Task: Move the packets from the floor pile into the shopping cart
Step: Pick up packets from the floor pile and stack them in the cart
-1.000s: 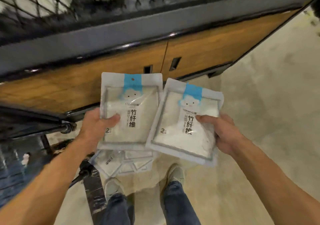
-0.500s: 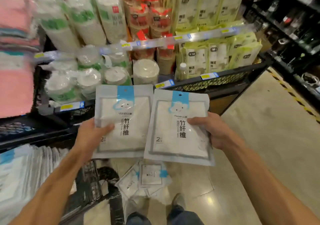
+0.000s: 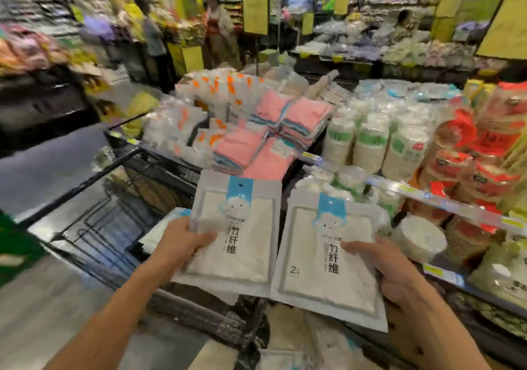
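I hold two flat white packets with blue tops and black characters. My left hand (image 3: 179, 244) grips the left packet (image 3: 242, 241) by its left edge, thumb on the front. My right hand (image 3: 390, 269) grips the right packet (image 3: 322, 278) by its right edge, thumb on the front. Both packets hang side by side over the near right corner of the black wire shopping cart (image 3: 94, 221). White packets (image 3: 159, 232) lie inside the cart behind my left hand. The floor pile (image 3: 328, 347) shows blurred at the bottom centre.
A store shelf (image 3: 413, 192) with stacked paper cups, pink towels (image 3: 265, 138) and red packs stands right of and behind the cart. People (image 3: 219, 35) stand in the far aisle. Grey floor (image 3: 42, 312) lies to the left.
The view has swung up and left, from the floor to the cart and aisle. Both hands have carried their packets up and left, over the cart's corner.
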